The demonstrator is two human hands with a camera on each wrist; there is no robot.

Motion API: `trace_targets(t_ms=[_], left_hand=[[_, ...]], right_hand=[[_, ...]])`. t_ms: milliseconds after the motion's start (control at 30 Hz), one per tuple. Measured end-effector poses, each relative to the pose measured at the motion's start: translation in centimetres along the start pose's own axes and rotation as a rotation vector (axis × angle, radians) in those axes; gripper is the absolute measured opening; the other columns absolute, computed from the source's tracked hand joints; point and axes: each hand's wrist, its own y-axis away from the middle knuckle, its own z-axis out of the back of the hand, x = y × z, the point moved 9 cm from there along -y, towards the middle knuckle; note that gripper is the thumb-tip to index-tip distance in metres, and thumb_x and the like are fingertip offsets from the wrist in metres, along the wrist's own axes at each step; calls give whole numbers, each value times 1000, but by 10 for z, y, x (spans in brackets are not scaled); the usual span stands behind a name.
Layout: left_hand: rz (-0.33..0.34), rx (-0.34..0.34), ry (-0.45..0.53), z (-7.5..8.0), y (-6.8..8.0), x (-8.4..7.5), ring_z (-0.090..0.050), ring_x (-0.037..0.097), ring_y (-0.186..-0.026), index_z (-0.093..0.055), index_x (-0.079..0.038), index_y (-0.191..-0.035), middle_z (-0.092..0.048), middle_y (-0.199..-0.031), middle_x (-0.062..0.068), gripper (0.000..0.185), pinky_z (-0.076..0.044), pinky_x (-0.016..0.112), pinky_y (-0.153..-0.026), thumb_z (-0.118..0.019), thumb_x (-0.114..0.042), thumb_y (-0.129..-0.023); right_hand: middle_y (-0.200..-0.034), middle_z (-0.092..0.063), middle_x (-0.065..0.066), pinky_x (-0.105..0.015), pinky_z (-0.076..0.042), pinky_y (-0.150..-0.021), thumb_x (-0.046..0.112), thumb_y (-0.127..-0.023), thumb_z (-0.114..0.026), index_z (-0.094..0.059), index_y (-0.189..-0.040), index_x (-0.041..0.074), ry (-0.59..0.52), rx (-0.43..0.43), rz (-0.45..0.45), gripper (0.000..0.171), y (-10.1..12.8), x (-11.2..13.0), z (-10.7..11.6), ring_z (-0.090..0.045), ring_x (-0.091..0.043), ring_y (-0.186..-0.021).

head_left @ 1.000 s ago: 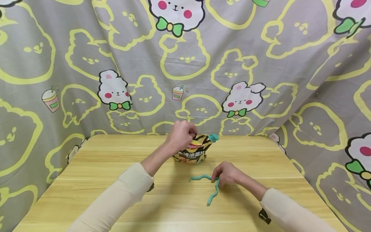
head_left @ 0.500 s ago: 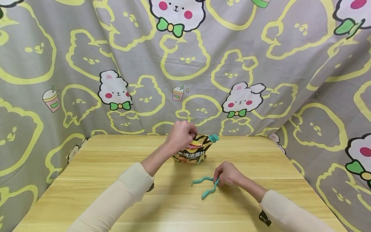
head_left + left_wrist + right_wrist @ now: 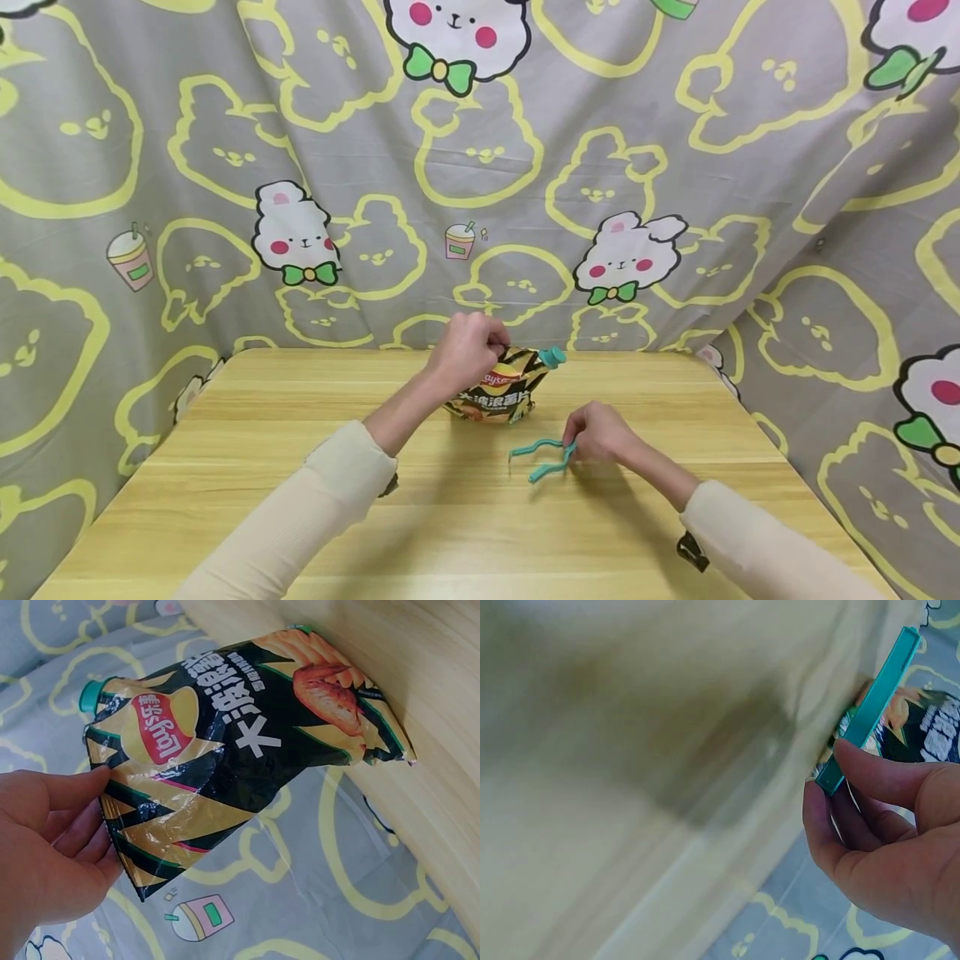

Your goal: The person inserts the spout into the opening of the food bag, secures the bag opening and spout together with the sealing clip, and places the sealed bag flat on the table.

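Note:
A black and gold Lay's chip bag [image 3: 495,398] stands on the table, its printed front towards me. My left hand [image 3: 467,350] pinches its top edge between thumb and fingers, as the left wrist view of the bag [image 3: 247,712] shows. A teal cap [image 3: 553,357] sticks out at the bag's upper right corner. In front of the bag, my right hand [image 3: 600,433] holds a teal bag clip [image 3: 550,468] by one end, its two wavy arms spread and pointing left. Thumb and fingers pinch the clip [image 3: 877,701] in the right wrist view.
The light wood table [image 3: 300,467] lies under both hands. A grey curtain [image 3: 375,167] with yellow cartoon outlines hangs behind the table's far edge and along both sides.
My right hand has moved slightly away from me and right with the bag clip, and the clip's arms have drawn closer together. My left hand and the chip bag have stayed in place.

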Motion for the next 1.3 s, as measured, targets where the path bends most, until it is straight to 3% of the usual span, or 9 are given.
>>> trace_targets(t_ms=[133,800,1300], left_hand=[[-5,2,0,0,0,0,-74,17,-78,-81,-5,-89,-78,-87,6,21,-61,31,-72,-64,9,-87],[-4,-9,-27,1,-1,-1,-73,17,-76,-81,-7,-85,-78,-84,5,22,-61,31,-71,-66,8,-87],[0,15,-43,-1,-2,0,-74,17,-78,-81,-7,-90,-78,-87,5,24,-61,30,-72,-64,9,-87]], right_hand=[[-69,-71,-6,-27,-49,-60,-12,-68,-67,-71,-72,5,-7,-23,8,19,-2,0,15,-58,-16,-64],[-75,-71,-3,-31,-47,-64,0,-78,-76,-70,-79,5,16,-123,-12,8,-10,-15,82,-61,-20,-77],[-74,-68,-3,-31,-47,-66,3,-79,-77,-71,-80,5,56,-197,-31,6,-16,-15,97,-60,-20,-74]])
